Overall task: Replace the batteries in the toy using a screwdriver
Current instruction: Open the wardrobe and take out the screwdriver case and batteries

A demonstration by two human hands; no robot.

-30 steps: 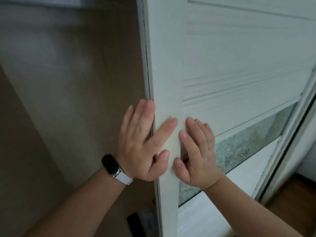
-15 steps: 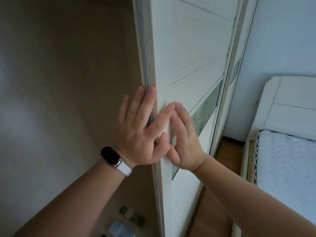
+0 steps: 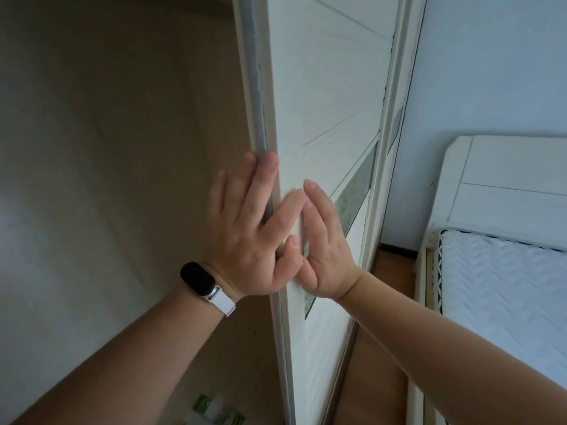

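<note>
Both hands are flat against the white sliding door [image 3: 322, 96], fingers spread, nothing pinched in either grip. The left hand [image 3: 248, 237] straddles the door's near edge, its fingertips on the grey edge strip [image 3: 256, 102], with a black band with a white strap [image 3: 205, 285] on that wrist. The right hand [image 3: 325, 246] presses the door's front face just right of it, the two thumbs touching. The door is grooved white panel with a greenish patterned glass band [image 3: 356, 191] running across it. Left of the door, the wardrobe interior [image 3: 107, 148] shows bare beige walls; down at its bottom lie some green-and-white packages [image 3: 217, 412], too blurred to identify. Far right, a white headboard [image 3: 503, 185] and a mattress [image 3: 503, 286] in pale chevron cover, over a wood floor [image 3: 377, 363]. The toy, screwdriver and batteries: none in view here.
</note>
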